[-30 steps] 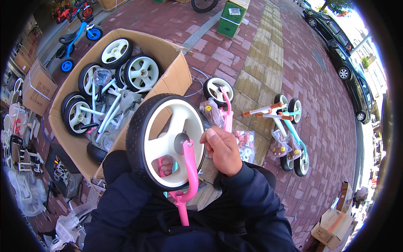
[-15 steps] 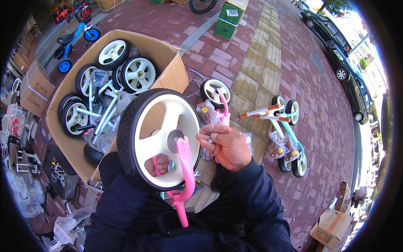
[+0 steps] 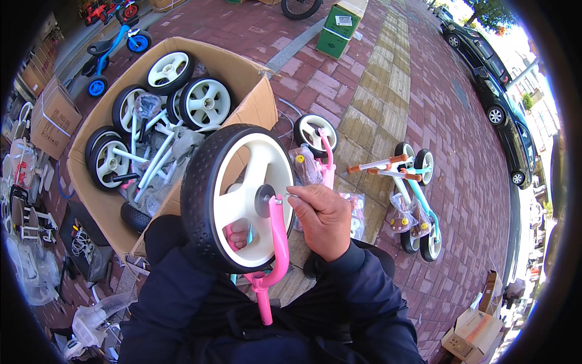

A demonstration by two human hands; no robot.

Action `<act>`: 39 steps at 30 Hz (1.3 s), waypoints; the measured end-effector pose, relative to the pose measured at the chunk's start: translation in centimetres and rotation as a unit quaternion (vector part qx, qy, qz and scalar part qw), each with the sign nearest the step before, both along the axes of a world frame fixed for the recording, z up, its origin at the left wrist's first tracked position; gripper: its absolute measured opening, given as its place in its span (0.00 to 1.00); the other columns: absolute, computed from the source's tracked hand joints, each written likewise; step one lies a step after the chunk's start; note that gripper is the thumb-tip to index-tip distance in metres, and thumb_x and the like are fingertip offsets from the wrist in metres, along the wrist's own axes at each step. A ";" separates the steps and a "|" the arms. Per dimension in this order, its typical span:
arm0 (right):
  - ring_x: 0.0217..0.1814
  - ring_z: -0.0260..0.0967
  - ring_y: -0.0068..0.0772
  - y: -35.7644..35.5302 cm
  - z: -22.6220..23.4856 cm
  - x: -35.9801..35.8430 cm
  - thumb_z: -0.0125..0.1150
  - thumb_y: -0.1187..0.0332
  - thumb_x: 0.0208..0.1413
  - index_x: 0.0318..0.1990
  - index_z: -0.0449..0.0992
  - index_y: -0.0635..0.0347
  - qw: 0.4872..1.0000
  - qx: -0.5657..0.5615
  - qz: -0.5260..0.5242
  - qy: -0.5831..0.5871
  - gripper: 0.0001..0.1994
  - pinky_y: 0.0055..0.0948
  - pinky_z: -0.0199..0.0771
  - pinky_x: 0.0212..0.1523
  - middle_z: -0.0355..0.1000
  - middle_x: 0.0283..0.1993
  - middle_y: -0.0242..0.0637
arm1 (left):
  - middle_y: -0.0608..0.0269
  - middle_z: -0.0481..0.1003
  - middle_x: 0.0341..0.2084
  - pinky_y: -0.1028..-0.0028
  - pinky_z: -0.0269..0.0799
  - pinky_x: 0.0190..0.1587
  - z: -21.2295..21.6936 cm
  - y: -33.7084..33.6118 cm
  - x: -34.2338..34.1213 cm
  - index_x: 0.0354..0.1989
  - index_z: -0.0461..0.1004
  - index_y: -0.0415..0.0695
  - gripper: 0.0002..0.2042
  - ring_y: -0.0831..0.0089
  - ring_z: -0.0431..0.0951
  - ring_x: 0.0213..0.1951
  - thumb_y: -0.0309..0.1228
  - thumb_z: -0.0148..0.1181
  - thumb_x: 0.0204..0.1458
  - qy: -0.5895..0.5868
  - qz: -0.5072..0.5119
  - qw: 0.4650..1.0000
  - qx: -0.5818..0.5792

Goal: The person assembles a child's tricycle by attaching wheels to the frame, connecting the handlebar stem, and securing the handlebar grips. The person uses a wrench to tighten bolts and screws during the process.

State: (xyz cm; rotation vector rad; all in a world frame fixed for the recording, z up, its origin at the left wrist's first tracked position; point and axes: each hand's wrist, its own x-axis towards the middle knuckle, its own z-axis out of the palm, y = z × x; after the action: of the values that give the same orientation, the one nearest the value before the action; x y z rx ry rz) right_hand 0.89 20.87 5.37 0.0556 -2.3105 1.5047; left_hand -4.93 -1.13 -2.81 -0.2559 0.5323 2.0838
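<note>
A black-tyred wheel with a cream spoked hub stands upright over my lap, seated in a pink fork whose stem points down towards me. Through the gap between the spokes, my left hand shows behind the wheel, fingers wrapped round the fork's far leg; most of that hand is hidden. My right hand is closed in a pinch beside the near fork tip, close to the grey axle disc. Something small and shiny shows at the fork tip, but what the right fingers hold is too small to make out.
At left, an open cardboard box holds several wheels and white frames. A pink frame with a wheel lies ahead on the paving. To the right stands a turquoise balance-bike frame with bagged parts. A carton sits at lower right.
My right hand has come left, its fingertips now against the near fork tip. The wheel and fork have turned slightly, showing more of the tyre tread.
</note>
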 end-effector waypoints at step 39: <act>0.38 0.77 0.40 2.5 2.9 -0.9 0.64 0.83 0.52 0.38 0.81 0.62 0.985 0.054 0.156 -0.058 0.08 0.31 0.76 0.40 0.76 0.36 0.38 | 0.68 0.66 0.13 0.80 0.59 0.13 0.6 0.3 0.4 0.58 0.69 0.43 0.20 0.79 0.63 0.10 0.43 0.52 0.65 -0.008 -0.006 1.000 -0.008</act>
State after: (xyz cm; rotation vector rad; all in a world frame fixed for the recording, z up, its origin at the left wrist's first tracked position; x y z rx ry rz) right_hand -0.01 23.36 8.24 0.3862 -2.5705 1.5588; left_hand -4.50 -0.84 -2.19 -0.2777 0.5400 2.0649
